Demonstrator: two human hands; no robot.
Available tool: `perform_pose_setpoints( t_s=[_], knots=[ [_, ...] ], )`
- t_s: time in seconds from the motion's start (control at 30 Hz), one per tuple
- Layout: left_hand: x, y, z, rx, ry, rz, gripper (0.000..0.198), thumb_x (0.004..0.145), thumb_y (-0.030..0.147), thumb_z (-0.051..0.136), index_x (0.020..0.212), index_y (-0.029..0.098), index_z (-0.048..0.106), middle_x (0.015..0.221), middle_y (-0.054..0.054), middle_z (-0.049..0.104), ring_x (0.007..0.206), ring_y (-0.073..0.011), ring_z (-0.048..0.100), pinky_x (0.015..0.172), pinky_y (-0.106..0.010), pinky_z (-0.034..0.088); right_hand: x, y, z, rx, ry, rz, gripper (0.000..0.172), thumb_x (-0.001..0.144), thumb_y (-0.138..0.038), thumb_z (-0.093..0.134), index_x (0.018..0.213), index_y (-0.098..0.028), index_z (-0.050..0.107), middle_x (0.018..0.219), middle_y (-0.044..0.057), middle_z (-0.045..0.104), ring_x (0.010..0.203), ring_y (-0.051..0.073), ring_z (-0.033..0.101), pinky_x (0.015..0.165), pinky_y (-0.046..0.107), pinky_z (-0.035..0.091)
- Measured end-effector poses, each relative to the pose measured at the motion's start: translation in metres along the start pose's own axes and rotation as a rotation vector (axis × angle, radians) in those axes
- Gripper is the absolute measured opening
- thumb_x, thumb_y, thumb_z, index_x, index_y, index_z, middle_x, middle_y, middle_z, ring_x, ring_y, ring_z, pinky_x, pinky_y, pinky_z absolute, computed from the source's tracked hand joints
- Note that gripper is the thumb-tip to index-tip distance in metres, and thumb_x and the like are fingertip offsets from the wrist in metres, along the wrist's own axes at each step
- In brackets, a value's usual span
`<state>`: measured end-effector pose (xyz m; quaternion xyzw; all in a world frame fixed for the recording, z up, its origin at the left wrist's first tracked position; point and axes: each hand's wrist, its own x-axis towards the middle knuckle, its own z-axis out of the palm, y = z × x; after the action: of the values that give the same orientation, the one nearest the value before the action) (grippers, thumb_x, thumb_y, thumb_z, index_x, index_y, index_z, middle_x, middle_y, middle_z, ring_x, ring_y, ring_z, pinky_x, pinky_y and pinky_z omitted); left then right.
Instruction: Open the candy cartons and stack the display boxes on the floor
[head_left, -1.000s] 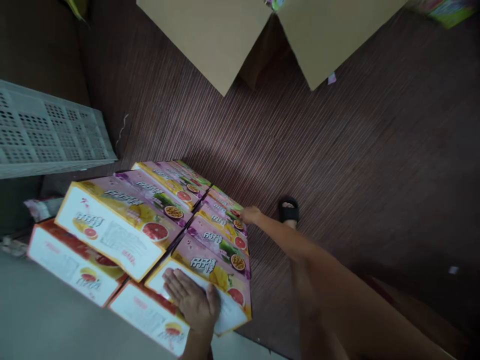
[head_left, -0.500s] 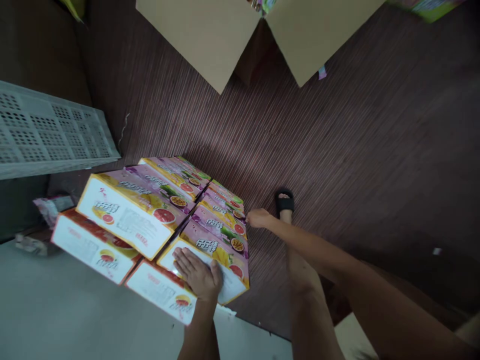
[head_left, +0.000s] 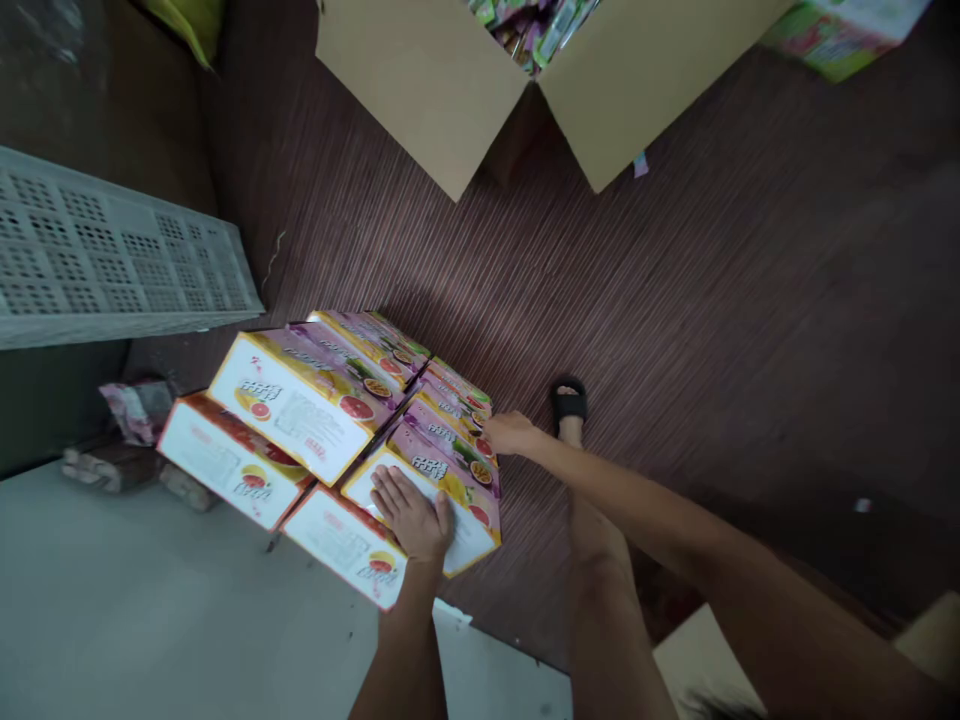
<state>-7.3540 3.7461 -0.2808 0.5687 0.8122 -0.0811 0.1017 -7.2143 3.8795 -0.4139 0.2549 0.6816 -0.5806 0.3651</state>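
Several fruit-printed cartons stand packed in two rows, mostly purple and yellow on top. My left hand (head_left: 412, 512) lies flat with fingers stretched on the white side of the nearest right-hand carton (head_left: 474, 532). At the right end of that row, my right hand (head_left: 510, 433) is a closed fist, its knuckles against the carton edges. Its fingertips are partly hidden, and nothing shows in it. The left row has a large carton (head_left: 296, 405) in front. Below it, a white-sided carton with red edges (head_left: 232, 462) sits beside a similar one (head_left: 345, 540).
An open cardboard box (head_left: 427, 90) holding small packets (head_left: 532, 35) stands ahead. To the left is a white perforated plastic crate (head_left: 112, 250). A crumpled wrapper (head_left: 139, 408) lies near the stack. My sandalled foot (head_left: 570, 400) is on the striped floor (head_left: 637, 290).
The view has shifted, bringing the open box's packets further into sight. My right fist has come in against the cartons' right end. My left palm stays on the same carton.
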Motion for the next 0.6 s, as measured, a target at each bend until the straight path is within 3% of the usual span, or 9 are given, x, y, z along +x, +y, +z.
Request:
perform_pose_setpoints(
  t_s=[0.23, 0.43, 0.5, 0.6],
  knots=[
    [0.000, 0.000, -0.002, 0.005, 0.004, -0.006, 0.082, 0.092, 0.044, 0.036, 0.151, -0.001, 0.000, 0.158, -0.028, 0.007, 0.148, -0.0354, 0.001, 0.117, -0.058, 0.010, -0.026, 0.003, -0.010, -0.040, 0.021, 0.030, 0.033, 0.089, -0.030, 0.045, 0.099, -0.014, 0.072, 0.104, 0.014, 0.071, 0.097, 0.026, 0.067, 0.078, 0.032, 0.052],
    [-0.001, 0.001, -0.002, -0.002, 0.002, -0.011, 0.082, 0.092, 0.044, 0.038, 0.151, -0.001, 0.001, 0.158, -0.028, 0.008, 0.148, -0.0354, 0.001, 0.117, -0.058, 0.010, -0.028, -0.033, -0.039, 0.034, 0.230, -0.042, 0.047, 0.096, -0.041, 0.026, 0.111, -0.025, 0.067, 0.115, 0.008, 0.068, 0.104, 0.025, 0.064, 0.081, 0.034, 0.051],
    [0.000, 0.001, -0.002, -0.002, 0.001, -0.021, 0.082, 0.092, 0.043, 0.037, 0.151, -0.002, 0.003, 0.157, -0.029, 0.009, 0.148, -0.0347, 0.001, 0.117, -0.058, 0.011, -0.036, -0.041, -0.026, 0.044, 0.182, -0.067, 0.043, 0.094, -0.041, 0.033, 0.107, -0.022, 0.069, 0.110, 0.010, 0.069, 0.100, 0.026, 0.065, 0.079, 0.034, 0.051],
    [0.000, 0.003, -0.002, -0.002, -0.015, -0.040, 0.079, 0.093, 0.042, 0.036, 0.150, -0.003, 0.004, 0.157, -0.029, 0.010, 0.148, -0.0334, 0.001, 0.118, -0.057, 0.011, -0.066, -0.033, 0.009, 0.013, 0.011, -0.048, 0.036, 0.090, -0.034, 0.042, 0.104, -0.017, 0.071, 0.102, 0.013, 0.071, 0.093, 0.026, 0.068, 0.073, 0.031, 0.051]
  ],
)
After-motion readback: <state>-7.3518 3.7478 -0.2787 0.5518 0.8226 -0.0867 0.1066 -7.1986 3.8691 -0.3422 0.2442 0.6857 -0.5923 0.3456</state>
